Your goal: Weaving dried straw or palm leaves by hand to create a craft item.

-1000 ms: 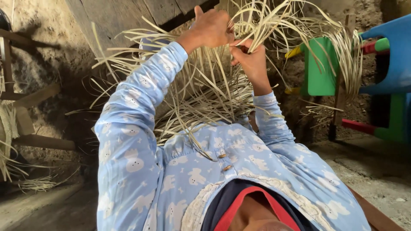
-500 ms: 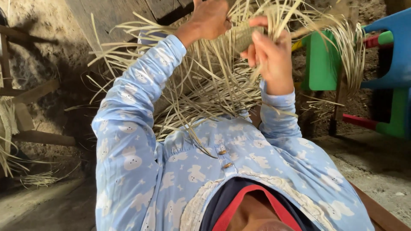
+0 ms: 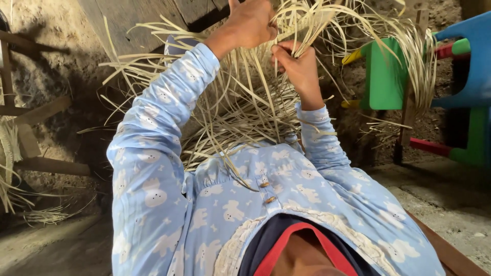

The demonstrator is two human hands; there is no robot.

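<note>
A loose bundle of pale dried leaf strips (image 3: 255, 110) spreads from my lap up to the top of the view. My left hand (image 3: 249, 23) is raised at the top centre, fingers closed around a cluster of the strips. Just below and to the right, my right hand (image 3: 297, 69) pinches strips against the left hand's bundle. Both arms wear light blue patterned sleeves. The woven part between the hands is mostly hidden by the fingers.
A green and blue plastic chair (image 3: 434, 76) with red bars stands at the right, with strips draped over it. A dark wooden plank (image 3: 138, 20) leans at the top. More strips (image 3: 20, 194) lie at the far left on the earthen floor.
My right hand had swung out to the right and upward with strips half a second ago; now it is back close under the left hand. The left hand stayed raised.
</note>
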